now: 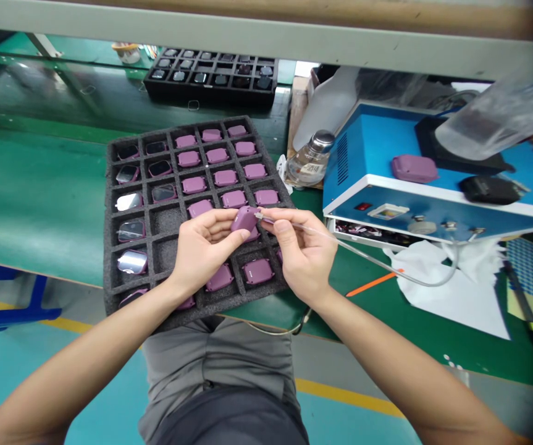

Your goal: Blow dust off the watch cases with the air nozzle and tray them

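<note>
My left hand (pixel 205 244) grips a small mauve plastic watch-like case (pixel 244 219) above a dark grey foam tray (pixel 113 272). My right hand (pixel 301 247) pinches a thin metal nozzle on a clear tube (pixel 377 262), with its tip at the case's edge. Several mauve cases sit in the tray's far compartments. Nearer the left side, several compartments hold cases with shiny mirror-like faces. My hands hide the tray's middle.
A blue machine (pixel 368 148) stands to the right, with a mauve case (pixel 414 168) and a black case (pixel 488 190) on top. A glass bottle (pixel 311 159), a white wipe (pixel 437 296) and a black tray (pixel 210 77) rest on the green workbench (pixel 29 198).
</note>
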Motion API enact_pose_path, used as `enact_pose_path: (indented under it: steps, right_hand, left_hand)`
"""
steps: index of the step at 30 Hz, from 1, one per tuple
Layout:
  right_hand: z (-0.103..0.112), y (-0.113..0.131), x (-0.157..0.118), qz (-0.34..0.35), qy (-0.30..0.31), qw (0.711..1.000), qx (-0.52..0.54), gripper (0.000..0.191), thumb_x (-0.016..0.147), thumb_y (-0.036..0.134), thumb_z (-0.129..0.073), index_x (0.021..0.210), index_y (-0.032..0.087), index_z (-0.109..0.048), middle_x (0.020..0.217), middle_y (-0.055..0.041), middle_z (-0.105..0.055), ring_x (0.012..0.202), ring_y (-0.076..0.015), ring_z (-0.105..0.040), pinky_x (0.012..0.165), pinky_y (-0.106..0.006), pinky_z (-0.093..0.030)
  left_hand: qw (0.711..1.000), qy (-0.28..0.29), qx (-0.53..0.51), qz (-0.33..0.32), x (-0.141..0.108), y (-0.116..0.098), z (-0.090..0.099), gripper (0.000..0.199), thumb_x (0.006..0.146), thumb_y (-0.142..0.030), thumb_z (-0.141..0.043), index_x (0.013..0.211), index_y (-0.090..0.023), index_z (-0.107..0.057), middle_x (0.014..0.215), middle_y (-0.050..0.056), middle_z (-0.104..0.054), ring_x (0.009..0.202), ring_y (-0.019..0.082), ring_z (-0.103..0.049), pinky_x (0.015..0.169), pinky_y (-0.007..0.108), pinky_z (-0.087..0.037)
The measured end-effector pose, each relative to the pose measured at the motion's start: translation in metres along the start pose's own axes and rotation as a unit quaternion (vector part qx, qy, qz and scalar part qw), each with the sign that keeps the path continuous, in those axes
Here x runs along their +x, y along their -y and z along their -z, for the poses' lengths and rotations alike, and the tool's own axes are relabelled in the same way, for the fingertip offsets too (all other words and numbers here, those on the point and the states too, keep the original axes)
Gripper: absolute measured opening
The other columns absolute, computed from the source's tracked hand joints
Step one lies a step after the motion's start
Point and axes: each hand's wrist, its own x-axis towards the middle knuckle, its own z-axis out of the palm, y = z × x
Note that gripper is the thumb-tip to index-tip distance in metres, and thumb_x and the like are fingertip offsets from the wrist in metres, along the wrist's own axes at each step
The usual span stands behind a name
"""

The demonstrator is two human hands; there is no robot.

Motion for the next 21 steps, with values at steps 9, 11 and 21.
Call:
enact_pose_path:
  steps: [9, 11, 21]
  right_hand:
    - [-0.0002, -0.0032, 0.001, -0.008, 0.008, 1.0, 0.001, 0.02, 0.098, 0.043, -0.066, 0.101, 0.024, -0.071, 0.108, -0.0072, -0.078, 0.104, -0.0222, -0.076, 0.095, -0.04, -0.066]
    - [-0.0009, -0.0038, 0.0017, -0.011, 0.01, 1.0, 0.001, 0.021, 0.098, 0.043, -0.066, 0.101, 0.023, -0.071, 0.109, -0.0072, -0.078, 0.103, -0.0215, -0.076, 0.095, -0.039, -0.066]
    - [-0.0028, -0.0075, 0.0092, 0.002, 0.021, 0.999, 0.027, 0.022, 0.098, 0.044, -0.065, 0.102, 0.023, -0.07, 0.109, -0.0063, -0.078, 0.103, -0.0184, -0.076, 0.094, -0.034, -0.065]
  left_hand:
    - [1.0, 0.001, 0.018, -0.006, 0.0001, -0.001, 0.0002, 0.042, 0.068, -0.034, -0.092, 0.102, -0.014, -0.077, 0.102, 0.01, -0.082, 0.093, 0.026, -0.079, 0.092, 0.038, -0.065]
    - [1.0, 0.003, 0.018, -0.005, 0.0008, -0.0018, 0.0004, 0.042, 0.068, -0.035, -0.093, 0.102, -0.015, -0.077, 0.102, 0.01, -0.082, 0.094, 0.026, -0.079, 0.093, 0.039, -0.065]
    - [0.999, -0.011, 0.044, -0.003, 0.0045, -0.003, 0.0023, 0.043, 0.067, -0.036, -0.093, 0.102, -0.016, -0.078, 0.104, 0.01, -0.082, 0.094, 0.026, -0.079, 0.098, 0.041, -0.063]
